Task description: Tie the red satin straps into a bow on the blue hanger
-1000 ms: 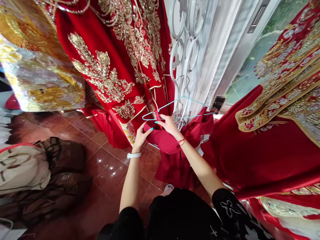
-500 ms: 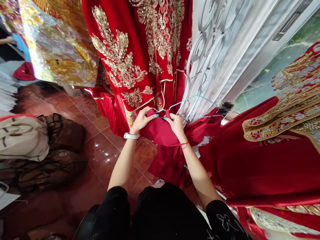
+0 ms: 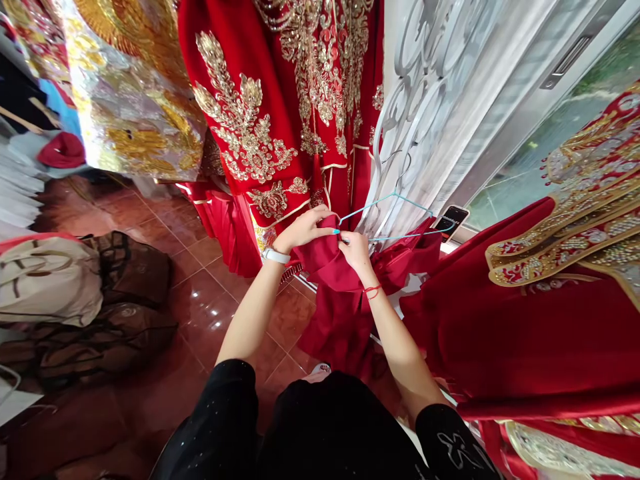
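Note:
A dark red garment (image 3: 325, 260) hangs on a light blue wire hanger (image 3: 373, 202), whose hook rests by the white scroll grille. My left hand (image 3: 306, 230), with a white watch band at its wrist, is closed on the garment at the hanger's left end. Touching it, my right hand (image 3: 356, 252) pinches the cloth just under the hanger's wire, its fingers curled. What lies between the fingertips is too small to make out. The garment's lower part drapes toward the floor beneath both hands.
Behind the hands hangs a red robe (image 3: 270, 127) with gold embroidery. The white metal grille (image 3: 420, 87) stands beside it, and a phone (image 3: 451, 220) rests near the hanger's right end. More embroidered red clothing (image 3: 500, 333) hangs at right. Bags (image 3: 60, 280) sit on the tiled floor at left.
My left hand has moved right, up against my right hand. The right hand's fingers have curled in more, and the cloth at the hanger's left end is bunched closer.

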Demonstrator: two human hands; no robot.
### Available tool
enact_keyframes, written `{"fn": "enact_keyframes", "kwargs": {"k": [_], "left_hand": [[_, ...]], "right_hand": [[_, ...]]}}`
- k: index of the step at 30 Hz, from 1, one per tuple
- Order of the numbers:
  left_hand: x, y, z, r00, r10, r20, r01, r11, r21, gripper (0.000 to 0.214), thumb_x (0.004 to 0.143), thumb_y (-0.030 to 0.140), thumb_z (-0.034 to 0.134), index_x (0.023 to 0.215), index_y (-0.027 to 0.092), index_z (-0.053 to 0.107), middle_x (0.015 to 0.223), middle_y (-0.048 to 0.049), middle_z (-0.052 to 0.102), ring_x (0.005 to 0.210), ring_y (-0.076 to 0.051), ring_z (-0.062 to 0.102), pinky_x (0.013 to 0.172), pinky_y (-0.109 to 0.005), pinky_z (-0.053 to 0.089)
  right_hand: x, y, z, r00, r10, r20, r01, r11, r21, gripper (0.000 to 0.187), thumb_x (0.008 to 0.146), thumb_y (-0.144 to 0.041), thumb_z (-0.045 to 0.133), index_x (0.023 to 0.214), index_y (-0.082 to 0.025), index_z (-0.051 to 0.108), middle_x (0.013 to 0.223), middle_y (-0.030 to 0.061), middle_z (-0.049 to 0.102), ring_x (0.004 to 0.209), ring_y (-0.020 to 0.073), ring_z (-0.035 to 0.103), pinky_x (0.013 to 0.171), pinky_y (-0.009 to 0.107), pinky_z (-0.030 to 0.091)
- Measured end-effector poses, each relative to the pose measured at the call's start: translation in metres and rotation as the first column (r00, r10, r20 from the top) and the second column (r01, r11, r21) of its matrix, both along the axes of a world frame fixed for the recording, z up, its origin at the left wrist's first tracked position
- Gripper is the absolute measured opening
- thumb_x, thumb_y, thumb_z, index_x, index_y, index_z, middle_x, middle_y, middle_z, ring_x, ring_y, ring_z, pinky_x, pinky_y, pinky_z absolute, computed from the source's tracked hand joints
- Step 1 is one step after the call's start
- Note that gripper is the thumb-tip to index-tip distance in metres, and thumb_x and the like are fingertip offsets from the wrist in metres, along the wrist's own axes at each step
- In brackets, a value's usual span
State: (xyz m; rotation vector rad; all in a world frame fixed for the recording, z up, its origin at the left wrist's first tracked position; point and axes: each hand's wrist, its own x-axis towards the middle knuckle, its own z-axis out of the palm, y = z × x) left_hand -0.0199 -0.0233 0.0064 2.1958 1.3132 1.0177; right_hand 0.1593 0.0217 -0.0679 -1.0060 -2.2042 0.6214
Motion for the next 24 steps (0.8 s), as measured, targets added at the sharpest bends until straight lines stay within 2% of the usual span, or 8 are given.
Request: {"fn": "enact_keyframes", "kwargs": {"k": [4, 8, 11, 14, 17, 20, 22, 24], "left_hand": [[0.023, 0.002, -0.009, 0.997, 0.066, -0.049, -0.065, 0.998, 0.019, 0.044, 0.084, 0.053, 0.067, 0.111, 0.019, 0.069, 0.112, -0.0093, 0.062, 0.102, -0.027, 0.063, 0.097, -0.041, 0.048], [0.027, -0.001, -0.027, 0.977, 0.21, -0.031, -0.209, 0.977, 0.04, 0.048, 0.089, 0.054, 0.061, 0.123, 0.02, 0.064, 0.123, -0.0121, 0.065, 0.114, -0.032, 0.061, 0.1, -0.043, 0.047], [0.027, -0.001, -0.032, 0.958, 0.284, -0.033, -0.282, 0.957, 0.065, 0.048, 0.089, 0.056, 0.06, 0.12, 0.02, 0.066, 0.121, -0.0124, 0.068, 0.11, -0.032, 0.063, 0.096, -0.042, 0.047], [0.029, 0.002, -0.033, 0.942, 0.335, -0.01, -0.333, 0.939, 0.082, 0.048, 0.086, 0.059, 0.062, 0.115, 0.02, 0.068, 0.115, -0.0115, 0.071, 0.106, -0.033, 0.065, 0.094, -0.041, 0.047], [0.028, 0.006, -0.033, 0.929, 0.371, 0.004, -0.37, 0.925, 0.093, 0.046, 0.085, 0.058, 0.065, 0.111, 0.02, 0.07, 0.112, -0.0113, 0.071, 0.105, -0.033, 0.064, 0.096, -0.041, 0.046], [0.024, 0.004, -0.031, 0.946, 0.325, -0.016, -0.321, 0.94, 0.114, 0.045, 0.086, 0.054, 0.065, 0.116, 0.02, 0.068, 0.115, -0.0116, 0.069, 0.109, -0.033, 0.062, 0.099, -0.042, 0.044], [0.023, -0.004, -0.028, 0.959, 0.283, -0.008, -0.277, 0.944, 0.181, 0.047, 0.086, 0.052, 0.066, 0.122, 0.021, 0.065, 0.12, -0.0115, 0.066, 0.114, -0.032, 0.058, 0.104, -0.044, 0.042], [0.03, -0.017, -0.029, 0.95, 0.307, 0.057, -0.31, 0.907, 0.284, 0.048, 0.086, 0.049, 0.067, 0.125, 0.023, 0.063, 0.124, -0.0113, 0.062, 0.12, -0.032, 0.054, 0.109, -0.046, 0.038]], "right_hand": [[0.001, 0.007, 0.005, 0.996, -0.084, 0.033, 0.085, 0.996, -0.033, 0.018, 0.073, -0.007, 0.055, 0.069, -0.02, 0.067, 0.066, 0.0039, 0.069, 0.073, 0.0244, 0.066, 0.068, 0.031, 0.044], [0.006, 0.015, 0.013, 0.999, 0.022, 0.033, -0.017, 0.992, -0.128, 0.021, 0.07, -0.003, 0.05, 0.067, -0.019, 0.063, 0.067, 0.0016, 0.068, 0.07, 0.0208, 0.064, 0.069, 0.031, 0.047], [0.016, 0.014, 0.022, 0.978, 0.175, -0.111, -0.196, 0.955, -0.224, 0.02, 0.077, -0.008, 0.049, 0.073, -0.017, 0.066, 0.073, 0.0019, 0.071, 0.074, 0.0188, 0.066, 0.076, 0.032, 0.053], [0.034, 0.002, 0.029, 0.916, 0.153, -0.37, -0.249, 0.942, -0.225, 0.02, 0.083, -0.021, 0.055, 0.096, -0.018, 0.07, 0.093, 0.005, 0.075, 0.09, 0.0201, 0.07, 0.086, 0.035, 0.056], [0.066, -0.015, 0.028, 0.828, -0.011, -0.561, -0.105, 0.979, -0.175, 0.027, 0.082, -0.029, 0.061, 0.107, -0.021, 0.068, 0.109, 0.0082, 0.074, 0.103, 0.0227, 0.071, 0.094, 0.039, 0.055], [0.118, -0.02, 0.014, 0.711, -0.227, -0.665, 0.133, 0.973, -0.191, 0.018, 0.08, -0.032, 0.063, 0.093, -0.021, 0.07, 0.096, 0.0081, 0.076, 0.091, 0.0232, 0.073, 0.09, 0.041, 0.057], [0.159, -0.011, -0.001, 0.568, -0.394, -0.723, 0.335, 0.913, -0.235, 0.017, 0.079, -0.03, 0.061, 0.089, -0.02, 0.069, 0.092, 0.0074, 0.075, 0.084, 0.0218, 0.073, 0.086, 0.041, 0.058], [0.196, 0.007, -0.016, 0.434, -0.523, -0.734, 0.506, 0.815, -0.282, 0.02, 0.077, -0.03, 0.059, 0.091, -0.019, 0.068, 0.094, 0.0085, 0.075, 0.085, 0.0223, 0.073, 0.086, 0.043, 0.058]]}}
